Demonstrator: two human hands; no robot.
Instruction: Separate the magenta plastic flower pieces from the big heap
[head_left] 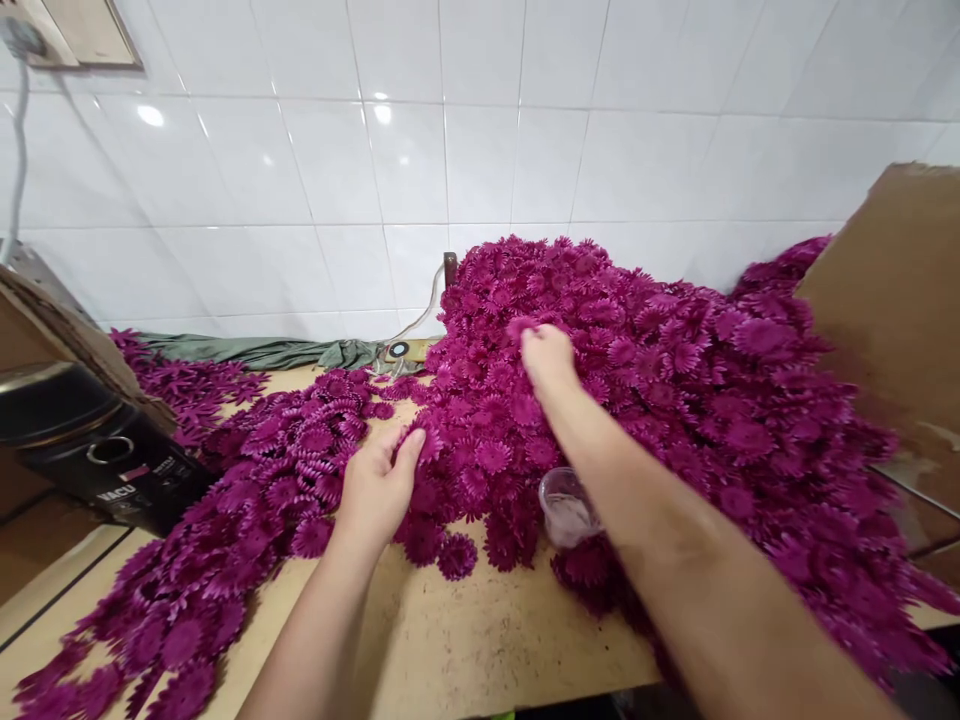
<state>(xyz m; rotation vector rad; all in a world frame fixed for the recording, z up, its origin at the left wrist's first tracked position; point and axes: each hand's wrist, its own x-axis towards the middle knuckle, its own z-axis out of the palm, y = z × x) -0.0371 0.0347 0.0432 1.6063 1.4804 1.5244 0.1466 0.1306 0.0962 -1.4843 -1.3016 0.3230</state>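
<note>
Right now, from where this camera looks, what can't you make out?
Head view: the exact grip of the right hand; its own back hides most of it.
Head view: what, if anything, the left hand pinches; the contact is too small to tell.
Head view: the plastic cup's right side, hidden by the right forearm.
Head view: the black canister's smallest lettering, too small to read.
Head view: the tabletop beneath the purple flowers, which cover it.

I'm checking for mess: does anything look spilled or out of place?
Dark specks dot the tabletop in front of the purple flowers, like stray debris. The black canister at left seems to lean, though the wide view may exaggerate that.
</note>
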